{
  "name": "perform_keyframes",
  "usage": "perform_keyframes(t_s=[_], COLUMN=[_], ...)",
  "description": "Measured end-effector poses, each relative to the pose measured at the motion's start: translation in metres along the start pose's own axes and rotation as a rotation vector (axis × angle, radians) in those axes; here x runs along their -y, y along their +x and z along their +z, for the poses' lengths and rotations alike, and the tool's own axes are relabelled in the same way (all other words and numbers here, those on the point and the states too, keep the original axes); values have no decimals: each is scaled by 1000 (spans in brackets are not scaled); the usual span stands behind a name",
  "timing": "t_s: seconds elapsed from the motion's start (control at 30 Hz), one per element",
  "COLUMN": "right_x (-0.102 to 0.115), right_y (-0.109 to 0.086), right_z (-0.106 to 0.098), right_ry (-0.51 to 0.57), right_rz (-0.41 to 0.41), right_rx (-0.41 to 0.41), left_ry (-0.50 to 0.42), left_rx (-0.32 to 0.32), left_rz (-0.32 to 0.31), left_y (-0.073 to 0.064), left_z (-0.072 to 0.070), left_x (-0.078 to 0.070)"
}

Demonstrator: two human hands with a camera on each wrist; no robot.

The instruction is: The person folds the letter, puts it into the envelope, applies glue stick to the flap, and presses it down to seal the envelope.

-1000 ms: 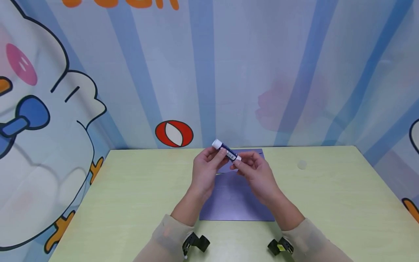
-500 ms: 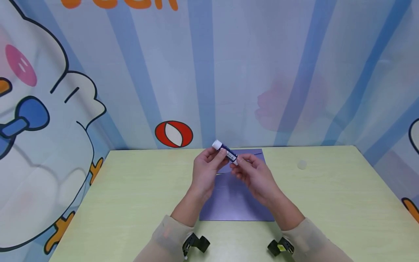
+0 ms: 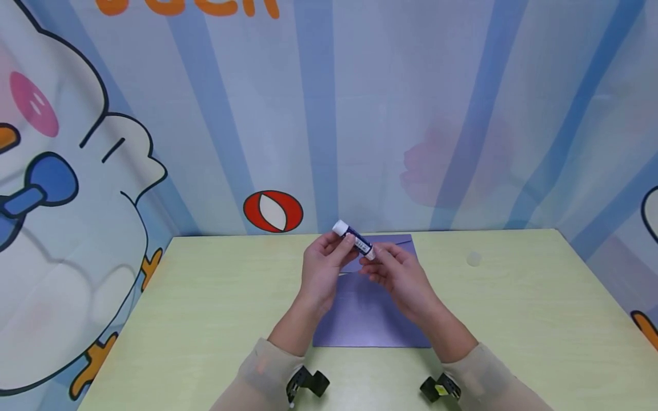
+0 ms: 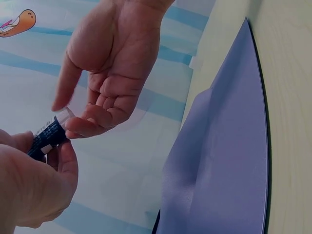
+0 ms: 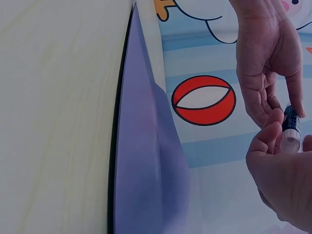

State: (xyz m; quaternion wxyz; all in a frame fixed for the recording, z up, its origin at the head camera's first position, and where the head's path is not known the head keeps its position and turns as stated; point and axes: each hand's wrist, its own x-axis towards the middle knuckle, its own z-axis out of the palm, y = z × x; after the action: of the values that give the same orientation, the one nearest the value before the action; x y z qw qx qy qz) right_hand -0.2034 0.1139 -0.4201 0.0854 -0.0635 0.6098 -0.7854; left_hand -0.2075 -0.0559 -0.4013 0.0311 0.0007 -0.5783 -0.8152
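A dark blue glue stick [image 3: 361, 244] with white ends is held slantwise between both hands, above a purple envelope [image 3: 372, 319]. My left hand [image 3: 323, 268] grips its barrel near the white cap [image 3: 340, 227], thumb along the near side. The thumb and fingers of my right hand [image 3: 403, 277] pinch the white lower end. In the left wrist view, that white end [image 4: 63, 115] shows between the right thumb and fingertips. The right wrist view has the glue stick [image 5: 291, 122] at the right edge, partly covered by fingers.
The envelope lies on a pale wooden table [image 3: 221, 308], its far part [image 3: 403, 244] reaching toward the back edge. A small translucent disc [image 3: 474, 258] lies at the back right. Behind the table hangs a printed cartoon backdrop [image 3: 370, 114]. Black cameras [image 3: 308, 381] sit on both wrists.
My right fingers have shifted around the glue stick's lower end, the hand turning slightly with its fingers curling in below. The left hand and the envelope stay in place.
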Motion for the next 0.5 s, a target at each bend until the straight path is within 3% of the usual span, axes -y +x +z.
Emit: perform_keyframes(t_s=[0.3, 0.5], right_x=[-1, 2], right_y=[-1, 1], right_z=[-1, -1], right_ry=[-20, -50], right_rz=[-27, 3], right_rx=[0, 43], left_ry=[3, 39], left_rx=[11, 14], left_rz=[3, 21], left_y=[-1, -1], left_z=[1, -1], left_x=[0, -3])
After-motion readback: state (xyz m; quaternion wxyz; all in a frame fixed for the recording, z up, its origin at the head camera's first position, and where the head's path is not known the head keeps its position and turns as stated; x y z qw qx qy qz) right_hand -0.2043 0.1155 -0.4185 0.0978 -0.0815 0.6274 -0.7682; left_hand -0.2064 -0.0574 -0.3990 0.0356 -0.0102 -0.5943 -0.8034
